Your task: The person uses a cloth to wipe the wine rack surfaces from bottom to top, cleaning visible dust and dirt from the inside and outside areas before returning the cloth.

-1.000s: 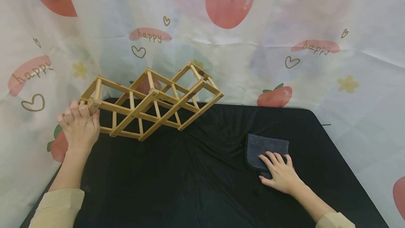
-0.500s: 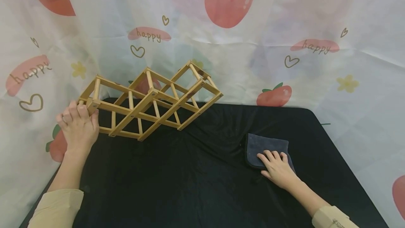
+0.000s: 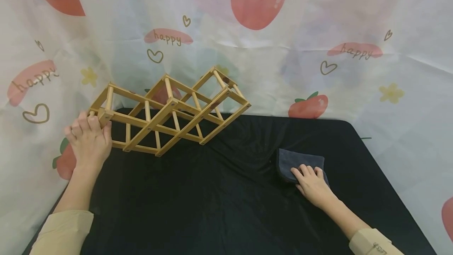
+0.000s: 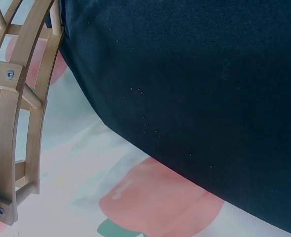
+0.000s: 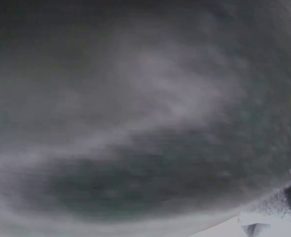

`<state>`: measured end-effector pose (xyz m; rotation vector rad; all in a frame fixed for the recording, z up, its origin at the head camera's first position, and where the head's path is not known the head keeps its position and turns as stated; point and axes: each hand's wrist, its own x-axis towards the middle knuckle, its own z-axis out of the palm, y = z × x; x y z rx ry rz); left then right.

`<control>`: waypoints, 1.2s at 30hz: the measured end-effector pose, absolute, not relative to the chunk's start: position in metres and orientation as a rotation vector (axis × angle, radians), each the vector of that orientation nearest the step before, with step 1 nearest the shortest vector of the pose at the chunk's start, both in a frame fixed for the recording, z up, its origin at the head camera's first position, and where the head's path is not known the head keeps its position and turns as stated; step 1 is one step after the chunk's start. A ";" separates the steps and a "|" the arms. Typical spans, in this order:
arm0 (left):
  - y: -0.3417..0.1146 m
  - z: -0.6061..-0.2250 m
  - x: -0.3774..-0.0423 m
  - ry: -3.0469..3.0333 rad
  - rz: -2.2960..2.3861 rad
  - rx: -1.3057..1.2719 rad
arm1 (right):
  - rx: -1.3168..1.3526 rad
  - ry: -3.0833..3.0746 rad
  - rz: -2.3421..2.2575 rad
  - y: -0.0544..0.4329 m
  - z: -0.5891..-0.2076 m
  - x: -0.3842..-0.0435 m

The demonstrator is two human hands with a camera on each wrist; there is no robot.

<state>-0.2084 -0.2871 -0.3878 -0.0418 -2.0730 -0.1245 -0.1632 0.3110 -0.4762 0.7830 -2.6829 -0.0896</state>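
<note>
Currently, we grip the left end of a wooden rack point(image 3: 148, 126) with our left hand point(image 3: 89, 141), fingers curled round its corner. The rack stretches toward the back of a black table point(image 3: 212, 207); whether it touches the tabletop, we cannot tell. On the table's right side, our right hand point(image 3: 314, 186) pinches a folded dark cloth point(image 3: 291, 159), fingers on top, thumb at the near edge. Behind, we see a fruit-printed curtain point(image 3: 269, 70).
</note>
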 end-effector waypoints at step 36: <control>-0.288 -0.386 -0.205 -2.146 -0.131 -0.030 | 0.613 -1.989 0.478 0.181 -0.365 -0.239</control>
